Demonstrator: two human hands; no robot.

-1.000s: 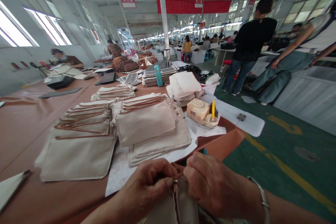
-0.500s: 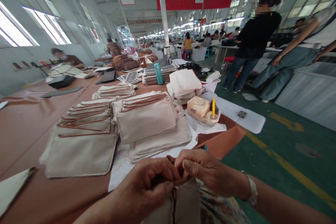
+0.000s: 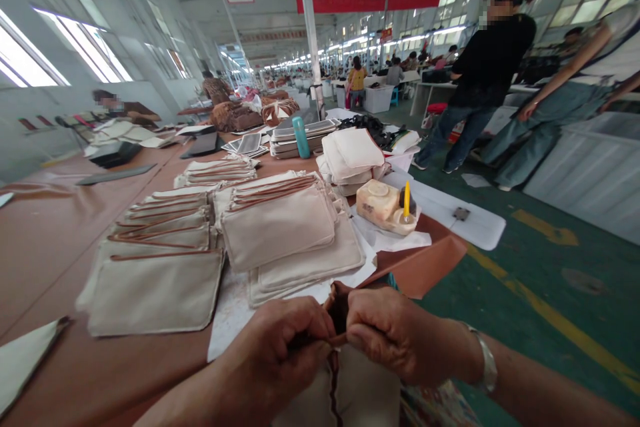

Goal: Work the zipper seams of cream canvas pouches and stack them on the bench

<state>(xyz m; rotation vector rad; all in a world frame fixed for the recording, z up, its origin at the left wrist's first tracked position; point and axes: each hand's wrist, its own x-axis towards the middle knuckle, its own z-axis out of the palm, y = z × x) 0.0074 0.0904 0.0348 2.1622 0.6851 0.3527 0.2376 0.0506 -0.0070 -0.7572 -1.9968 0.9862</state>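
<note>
Low in the middle of the view, a beige pouch with a brown edge strip and a dark seam down its side sits between my hands. My left hand pinches the brown edge from the left, thumb below and fingers curled over it. From the right, my right hand grips the same edge, its thumb pressed against the curled fingers. Between them the edge is stretched taut, and a brown fold stands up behind. Just beyond lie stacked beige pouches with brown edges; another row of pouches lies to the left.
A brown-covered table spreads leftward. A glue container with a yellow-handled tool stands right of the stacks. Behind are a teal bottle and pale folded pieces. People stand at right beside a large white bin.
My hands have moved slightly apart, the right one shifting rightward. The brown edge between them is now pulled straighter, and more of the pouch's opening shows.
</note>
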